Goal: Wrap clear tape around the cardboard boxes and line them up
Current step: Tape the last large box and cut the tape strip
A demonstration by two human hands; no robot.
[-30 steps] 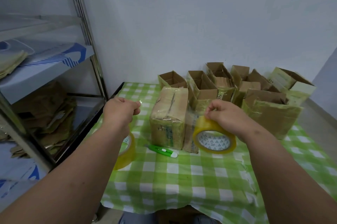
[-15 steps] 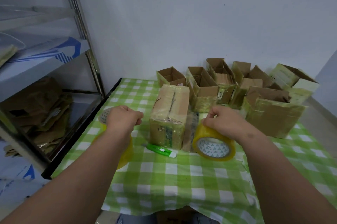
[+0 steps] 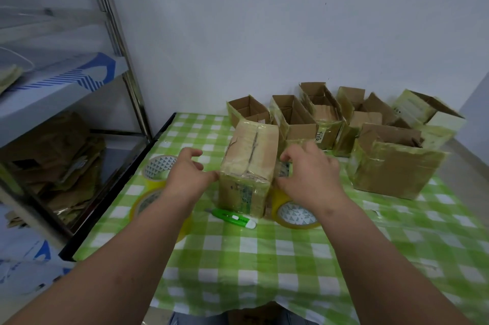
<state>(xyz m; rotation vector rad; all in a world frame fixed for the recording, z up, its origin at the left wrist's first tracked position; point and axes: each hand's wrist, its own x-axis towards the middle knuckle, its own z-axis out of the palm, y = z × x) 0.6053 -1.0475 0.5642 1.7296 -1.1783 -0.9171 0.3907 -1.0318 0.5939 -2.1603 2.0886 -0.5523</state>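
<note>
A closed cardboard box, wrapped in clear tape, stands upright in the middle of the green checked table. My left hand is at its left side with fingers loosely curled, a fingertip touching the box's edge. At the box's right side hovers my right hand, fingers spread and holding nothing. Below that hand a yellow tape roll stands on edge against the box. Two more tape rolls lie left of my left wrist, one partly under my forearm.
A green utility knife lies in front of the box. Several open taped boxes line the back wall, with a large one at the right. A metal shelf rack holding flattened cardboard stands left of the table.
Both hands have let go of their tape rolls. The left roll now lies on the table at the left, the right roll stands by the box, and both hands moved to the box's sides.
</note>
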